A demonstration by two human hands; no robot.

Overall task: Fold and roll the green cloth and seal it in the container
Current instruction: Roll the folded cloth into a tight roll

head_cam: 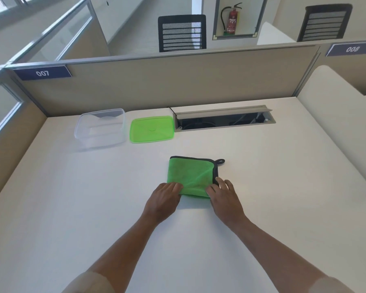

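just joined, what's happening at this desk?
A person is working on a green cloth lying folded into a square on the white desk. The left hand and right hand both press on its near edge, apparently about to roll or fold it. The clear container sits open and empty at the back, its green lid lying flat beside it. Nothing is packed or sealed yet.

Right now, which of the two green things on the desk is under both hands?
The green cloth, the soft folded square with dark trim. Left hand and right hand press its near edge. The green lid lies untouched beside the clear container.
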